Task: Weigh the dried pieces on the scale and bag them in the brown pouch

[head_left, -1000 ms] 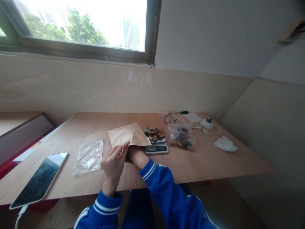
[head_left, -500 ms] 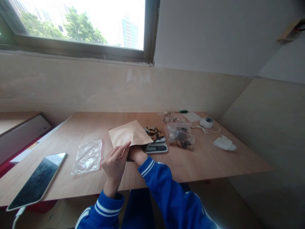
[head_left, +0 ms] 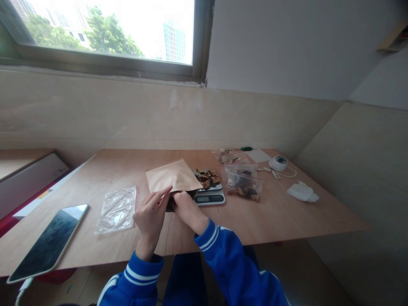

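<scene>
A tan kraft paper bag lies over the table with its mouth toward me. My left hand pinches the bag's edge at its mouth, thumb and fingers closed. My right hand reaches into the opening; its fingertips are hidden inside, so what they hold, if anything, does not show. Just right of the bag stands a white digital kitchen scale, carrying a heap of dark brown dried slices, partly covered by the bag.
Left lie a clear zip bag and a phone with a cable. To the right are zip bags of dried pieces, a white dome camera, a crumpled white cloth or tissue and a green-handled tool.
My right hand has drawn partway out of the bag toward me and right, showing more of the hand. The left hand keeps its pinch on the bag, nearly still.
</scene>
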`<state>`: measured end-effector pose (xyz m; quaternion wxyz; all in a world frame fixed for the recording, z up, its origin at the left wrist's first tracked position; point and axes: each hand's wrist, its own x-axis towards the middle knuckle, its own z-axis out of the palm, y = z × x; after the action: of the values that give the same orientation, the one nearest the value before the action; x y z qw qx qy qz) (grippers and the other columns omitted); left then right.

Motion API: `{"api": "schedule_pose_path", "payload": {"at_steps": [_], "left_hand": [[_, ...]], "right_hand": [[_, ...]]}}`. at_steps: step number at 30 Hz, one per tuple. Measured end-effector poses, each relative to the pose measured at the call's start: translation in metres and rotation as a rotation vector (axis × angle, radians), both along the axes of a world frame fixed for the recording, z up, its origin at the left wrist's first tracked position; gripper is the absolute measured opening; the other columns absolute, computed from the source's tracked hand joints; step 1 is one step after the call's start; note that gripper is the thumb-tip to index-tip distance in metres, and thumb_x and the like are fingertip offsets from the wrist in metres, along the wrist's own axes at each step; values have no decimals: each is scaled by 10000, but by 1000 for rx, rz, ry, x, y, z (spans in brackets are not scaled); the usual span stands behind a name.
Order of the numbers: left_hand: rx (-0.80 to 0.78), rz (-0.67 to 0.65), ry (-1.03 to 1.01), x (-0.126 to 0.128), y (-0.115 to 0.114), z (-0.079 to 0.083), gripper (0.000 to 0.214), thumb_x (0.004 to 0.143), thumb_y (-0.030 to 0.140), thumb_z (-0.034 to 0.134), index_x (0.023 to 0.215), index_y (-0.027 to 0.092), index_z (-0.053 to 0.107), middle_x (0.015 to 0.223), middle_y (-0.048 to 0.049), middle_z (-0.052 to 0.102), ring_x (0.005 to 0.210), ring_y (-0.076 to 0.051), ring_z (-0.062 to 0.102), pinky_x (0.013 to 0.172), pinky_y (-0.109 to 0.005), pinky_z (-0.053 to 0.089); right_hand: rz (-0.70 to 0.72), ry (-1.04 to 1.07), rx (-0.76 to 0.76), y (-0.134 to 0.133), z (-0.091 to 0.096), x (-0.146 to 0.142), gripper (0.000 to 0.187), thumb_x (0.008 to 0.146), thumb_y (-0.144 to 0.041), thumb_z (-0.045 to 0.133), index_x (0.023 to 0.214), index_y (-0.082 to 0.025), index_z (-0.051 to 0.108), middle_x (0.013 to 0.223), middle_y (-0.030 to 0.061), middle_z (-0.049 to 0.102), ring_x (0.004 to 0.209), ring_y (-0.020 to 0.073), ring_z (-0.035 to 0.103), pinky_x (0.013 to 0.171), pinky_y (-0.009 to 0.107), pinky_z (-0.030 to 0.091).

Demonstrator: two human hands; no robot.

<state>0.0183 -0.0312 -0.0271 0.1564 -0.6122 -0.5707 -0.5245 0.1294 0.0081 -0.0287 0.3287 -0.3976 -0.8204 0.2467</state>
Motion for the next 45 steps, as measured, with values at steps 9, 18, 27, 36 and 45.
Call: {"api": "schedule_pose_path", "payload": {"at_steps": [9, 18, 27, 36, 45], "left_hand": [[-7, 18, -68, -13, 18, -2, 174, 845, 355, 622, 971, 308, 733, 758, 32, 721, 552, -100, 598, 879, -320, 464], [90, 60, -24, -28, 39, -53, 187, 839, 263, 639, 1004, 252, 727, 816, -15, 735, 698, -126, 653, 685, -241, 466], [137, 44, 103, -31, 37, -55, 229, 820, 195, 658, 1028, 269, 720, 835, -4, 747, 711, -126, 673, 633, -215, 461], [120, 32, 96, -31, 37, -58, 230, 823, 200, 655, 1032, 272, 718, 843, -3, 749, 717, -125, 677, 651, -212, 476], [112, 36, 89, -31, 38, -58, 196, 835, 230, 646, 1007, 274, 729, 816, -2, 749, 698, -124, 678, 619, -209, 471]], "right_hand": [[3, 440, -30, -19, 9, 27, 217, 846, -164, 605, 1027, -236, 699, 939, 27, 677, 885, 162, 650, 841, 287, 529], [-172, 691, -265, 16, -1, 96, 306, 755, -341, 710, 1029, -205, 697, 938, 50, 720, 836, 172, 682, 797, 314, 558], [-279, 282, -55, 121, -18, 107, 209, 777, -234, 633, 969, -189, 703, 964, 52, 735, 882, 174, 676, 842, 325, 528], [-259, 72, 67, 119, -23, 109, 167, 844, -251, 586, 936, -215, 720, 981, 58, 740, 948, 205, 675, 875, 352, 508], [-358, 146, 7, 142, -35, 120, 245, 842, -200, 552, 1082, -192, 604, 947, 70, 720, 914, 189, 689, 803, 331, 529]]}}
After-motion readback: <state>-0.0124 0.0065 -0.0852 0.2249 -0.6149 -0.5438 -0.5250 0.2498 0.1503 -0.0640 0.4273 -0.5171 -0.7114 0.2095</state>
